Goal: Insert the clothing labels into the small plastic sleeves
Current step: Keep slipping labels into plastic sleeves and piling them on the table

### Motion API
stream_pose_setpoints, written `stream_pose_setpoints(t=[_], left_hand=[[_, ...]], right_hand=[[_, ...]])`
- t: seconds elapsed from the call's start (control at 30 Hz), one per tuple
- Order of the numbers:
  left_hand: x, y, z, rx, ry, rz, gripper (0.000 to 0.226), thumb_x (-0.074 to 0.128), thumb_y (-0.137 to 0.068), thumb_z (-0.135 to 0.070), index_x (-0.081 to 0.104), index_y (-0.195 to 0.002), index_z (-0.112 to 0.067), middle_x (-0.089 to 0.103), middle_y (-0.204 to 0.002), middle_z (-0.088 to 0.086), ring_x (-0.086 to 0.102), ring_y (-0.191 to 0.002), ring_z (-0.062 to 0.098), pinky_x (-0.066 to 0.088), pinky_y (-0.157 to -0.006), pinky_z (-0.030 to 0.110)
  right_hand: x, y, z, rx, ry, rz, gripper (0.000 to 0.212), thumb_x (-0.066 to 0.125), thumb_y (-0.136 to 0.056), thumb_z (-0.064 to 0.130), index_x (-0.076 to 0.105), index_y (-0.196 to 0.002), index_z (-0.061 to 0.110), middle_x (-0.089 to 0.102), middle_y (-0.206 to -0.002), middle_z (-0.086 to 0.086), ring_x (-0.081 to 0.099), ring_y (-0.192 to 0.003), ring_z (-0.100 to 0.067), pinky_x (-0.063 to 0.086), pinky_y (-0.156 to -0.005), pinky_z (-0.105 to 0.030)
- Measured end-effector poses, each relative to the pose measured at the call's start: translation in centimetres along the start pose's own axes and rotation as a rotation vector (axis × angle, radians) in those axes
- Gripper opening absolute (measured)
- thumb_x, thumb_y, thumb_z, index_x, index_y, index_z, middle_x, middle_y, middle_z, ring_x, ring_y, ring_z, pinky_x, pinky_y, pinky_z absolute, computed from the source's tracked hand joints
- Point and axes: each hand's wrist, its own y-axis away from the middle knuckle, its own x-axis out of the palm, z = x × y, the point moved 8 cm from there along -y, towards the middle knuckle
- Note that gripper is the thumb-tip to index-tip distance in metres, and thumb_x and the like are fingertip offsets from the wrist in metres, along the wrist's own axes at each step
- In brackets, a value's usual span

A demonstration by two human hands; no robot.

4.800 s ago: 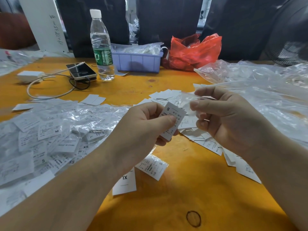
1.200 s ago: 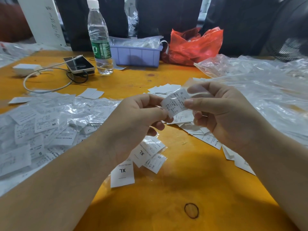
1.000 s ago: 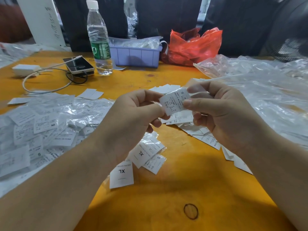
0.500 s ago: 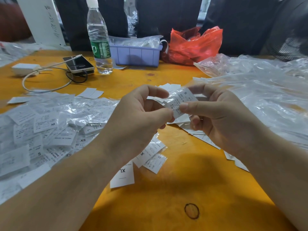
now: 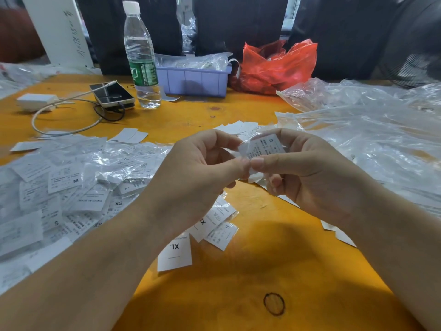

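Note:
Both hands meet above the middle of the orange table (image 5: 214,295). My right hand (image 5: 307,177) pinches a white size-S label (image 5: 265,146) that sits inside a small clear plastic sleeve. My left hand (image 5: 200,173) pinches the sleeve's left end, thumb tip against the right thumb tip. Loose labels (image 5: 175,253) marked XL and S lie on the table under my hands. A heap of sleeved labels (image 5: 64,187) covers the left side. More bare labels (image 5: 238,127) lie just beyond my hands.
A pile of clear plastic bags (image 5: 372,139) fills the right side. At the back stand a water bottle (image 5: 140,58), a purple tray (image 5: 193,80), a red bag (image 5: 276,65), a phone (image 5: 111,94) with cable, and a white charger (image 5: 35,101).
Earlier my left hand held the bare S label beside the sleeve. The label has gone into the sleeve, now turned flatter in my right fingers, and my left fingers have shifted to the sleeve's end.

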Motion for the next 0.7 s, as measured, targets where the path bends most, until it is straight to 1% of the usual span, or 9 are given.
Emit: stream_pose_setpoints(t=[0.1,0.2,0.27,0.33,0.43,0.5,0.57,0.63,0.7], left_hand=[[0.0,-0.1,0.1,0.003,-0.003,0.012,0.013,0.071,-0.084,-0.018,0.067,-0.096,-0.015,0.072,-0.069,-0.003,0.061,-0.058,0.004,0.047,-0.052,0.015],[-0.1,-0.1,0.2,0.003,0.000,0.023,0.005,0.071,-0.084,-0.017,0.068,-0.085,-0.013,0.071,-0.066,-0.002,0.060,-0.056,0.004,0.046,-0.051,0.015],[-0.1,-0.1,0.4,-0.001,0.002,0.026,0.005,0.071,-0.084,-0.018,0.068,-0.080,-0.016,0.070,-0.065,-0.003,0.060,-0.056,0.004,0.046,-0.051,0.015],[-0.2,-0.2,0.6,-0.017,0.000,0.030,0.008,0.071,-0.084,-0.019,0.067,-0.077,-0.017,0.069,-0.064,-0.003,0.060,-0.056,0.005,0.046,-0.051,0.016],[-0.6,-0.4,0.8,-0.051,-0.073,0.035,0.010,0.070,-0.085,-0.020,0.066,-0.075,-0.018,0.069,-0.064,-0.003,0.059,-0.056,0.004,0.045,-0.051,0.015],[-1.0,-0.5,0.9,-0.065,-0.180,0.039,0.008,0.070,-0.084,-0.020,0.068,-0.076,-0.018,0.071,-0.067,-0.004,0.058,-0.055,-0.001,0.043,-0.050,0.010],[-1.4,-0.6,1.1,-0.091,-0.223,0.043,0.005,0.070,-0.083,-0.017,0.069,-0.077,-0.016,0.072,-0.069,-0.003,0.058,-0.054,-0.002,0.042,-0.049,0.008],[-1.6,-0.9,1.4,-0.136,-0.218,0.049,0.007,0.066,-0.083,-0.013,0.070,-0.079,-0.018,0.072,-0.071,-0.004,0.060,-0.055,0.000,0.045,-0.051,0.013],[-1.6,-1.1,1.9,-0.189,-0.155,0.054,0.013,0.059,-0.080,-0.019,0.071,-0.077,-0.020,0.073,-0.072,-0.003,0.062,-0.058,0.005,0.048,-0.057,0.025]], right_hand=[[0.0,0.0,-0.1,0.020,-0.007,0.018,0.056,0.077,-0.056,0.011,0.065,-0.110,0.003,0.065,-0.086,-0.014,0.048,-0.056,-0.015,0.043,-0.045,-0.020],[0.1,-0.1,-0.2,0.031,0.003,0.034,0.058,0.076,-0.057,0.010,0.063,-0.113,0.000,0.063,-0.087,-0.014,0.047,-0.063,-0.020,0.042,-0.045,-0.019],[0.3,-0.1,-0.2,0.042,0.014,0.055,0.055,0.075,-0.059,0.010,0.063,-0.112,0.001,0.064,-0.087,-0.014,0.048,-0.068,-0.022,0.042,-0.045,-0.018],[0.3,-0.1,-0.3,0.041,0.037,0.065,0.053,0.075,-0.061,0.012,0.063,-0.111,0.001,0.064,-0.085,-0.014,0.046,-0.067,-0.023,0.043,-0.046,-0.018],[0.3,0.0,0.0,0.012,0.067,0.054,0.041,0.073,-0.065,0.016,0.066,-0.102,0.002,0.065,-0.085,-0.017,0.045,-0.064,-0.025,0.043,-0.045,-0.020],[-0.2,-0.1,0.1,0.011,0.078,0.010,0.031,0.073,-0.065,0.014,0.068,-0.094,0.005,0.067,-0.090,-0.021,0.047,-0.072,-0.033,0.044,-0.045,-0.020],[-0.8,-0.1,0.1,0.006,0.169,-0.049,0.018,0.074,-0.071,0.009,0.068,-0.088,0.007,0.072,-0.090,-0.020,0.050,-0.069,-0.029,0.045,-0.046,-0.021],[-0.9,-0.1,0.1,-0.004,0.273,-0.081,0.009,0.071,-0.079,0.001,0.068,-0.085,0.007,0.072,-0.087,-0.021,0.051,-0.058,-0.020,0.044,-0.047,-0.023],[-0.7,-0.1,-0.1,0.002,0.319,-0.074,0.009,0.070,-0.082,-0.001,0.068,-0.085,0.007,0.072,-0.081,-0.018,0.051,-0.054,-0.016,0.043,-0.047,-0.023]])
